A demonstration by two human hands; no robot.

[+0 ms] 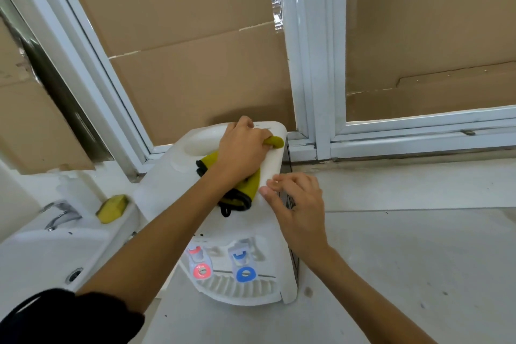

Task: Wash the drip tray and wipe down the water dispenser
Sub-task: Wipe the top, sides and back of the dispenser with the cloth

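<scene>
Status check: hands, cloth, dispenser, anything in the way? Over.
Left hand pressing yellow cloth on dispenser top. Right hand open, fingertips on the top's right edge. Drip tray seated under taps. Nothing in the way.

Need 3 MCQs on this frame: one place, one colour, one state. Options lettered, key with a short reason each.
1. Where is the yellow cloth?
A. in the sink
B. on top of the water dispenser
C. on the floor

2. Which colours mark the two taps?
A. red and blue
B. green and black
C. both white

3. What is the left hand doing?
A. hanging free
B. turning the faucet
C. pressing the cloth down

Key: B, it lies on the top panel; A, one red ring and one blue; C, the palm covers the cloth.
</scene>
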